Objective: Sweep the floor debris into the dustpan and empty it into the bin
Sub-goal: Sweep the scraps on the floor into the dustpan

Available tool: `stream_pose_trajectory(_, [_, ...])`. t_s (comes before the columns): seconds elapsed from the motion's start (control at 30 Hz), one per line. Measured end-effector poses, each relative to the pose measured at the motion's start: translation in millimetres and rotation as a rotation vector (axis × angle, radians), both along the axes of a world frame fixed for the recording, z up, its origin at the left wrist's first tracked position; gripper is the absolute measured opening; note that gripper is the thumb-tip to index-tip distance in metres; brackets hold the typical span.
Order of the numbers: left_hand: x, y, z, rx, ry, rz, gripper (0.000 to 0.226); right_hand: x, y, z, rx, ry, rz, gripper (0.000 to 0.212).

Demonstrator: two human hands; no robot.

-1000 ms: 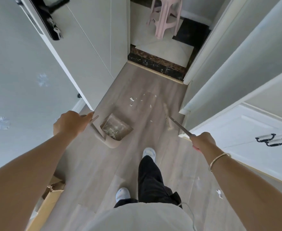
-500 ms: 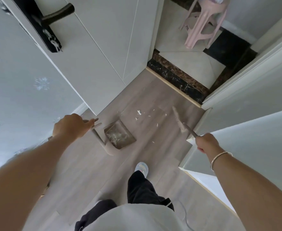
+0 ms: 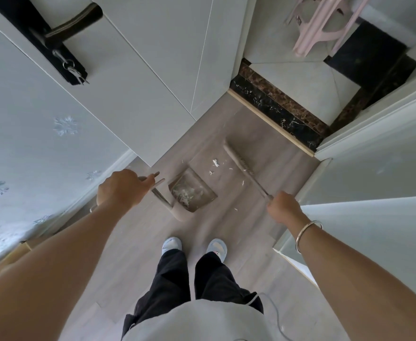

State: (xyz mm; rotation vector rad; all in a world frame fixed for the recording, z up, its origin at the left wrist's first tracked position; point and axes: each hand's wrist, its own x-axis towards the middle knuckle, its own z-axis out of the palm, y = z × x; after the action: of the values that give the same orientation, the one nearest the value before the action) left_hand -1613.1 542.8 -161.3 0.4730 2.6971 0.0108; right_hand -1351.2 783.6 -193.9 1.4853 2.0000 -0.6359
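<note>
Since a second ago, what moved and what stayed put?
The broom swung left, close up to the loose scraps on the floor. The feet came level, left slipper beside right slipper. Same as before: the left hand grips the dustpan handle, the right hand grips the broom, and the dustpan sits on the floor.

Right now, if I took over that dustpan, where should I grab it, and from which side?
Probably the top of its long handle, where the left hand grips it, coming from above-left. The pan rests on the floor holding scraps, mouth towards the broom, so keep that side free.
</note>
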Motion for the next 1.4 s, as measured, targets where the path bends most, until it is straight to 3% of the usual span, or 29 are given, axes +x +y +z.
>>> stream_pose_trajectory(0.13, [-9.6, 0.3, -1.8, 0.024, -0.007, -0.006, 0.055, -32.2, -3.3, 22.8, -0.169, 0.005, 0.085, 0.023])
stream_pose_trajectory(0.3, [-15.1, -1.6, -2.2, 0.047, -0.020, -0.014, 0.058, -63.0, 25.2, 65.8, -0.323, -0.024, -0.075, 0.020])
stream_pose_trajectory(0.67, [-28.6, -49.7, 13.5, 0.052, -0.026, -0.024, 0.061, -74.4, 2.7, 62.4, 0.066, -0.004, 0.247, 0.039])
stream_pose_trajectory(0.9, [-44.3, -101.4, 17.1, 0.036, -0.015, 0.078, 0.063, -83.8, -26.1, 26.4, 0.088, 0.057, 0.101, 0.047])
stream_pose_trajectory(1.03, [-47.8, -111.5, 11.9, 0.031, -0.017, 0.092, 0.065, -97.0, -52.3, 13.5, 0.091, 0.064, 0.142, 0.045])
stream_pose_trajectory(1.23, [-50.7, -123.0, -0.4, 0.041, -0.029, 0.117, 0.065, -116.0, -72.2, 11.5, -0.026, 0.004, 0.322, 0.038])
stream_pose_trajectory(1.4, [-50.7, -117.8, -2.7, 0.069, -0.020, 0.133, 0.062, -133.7, -63.4, 48.4, -0.342, 0.024, 0.169, 0.036])
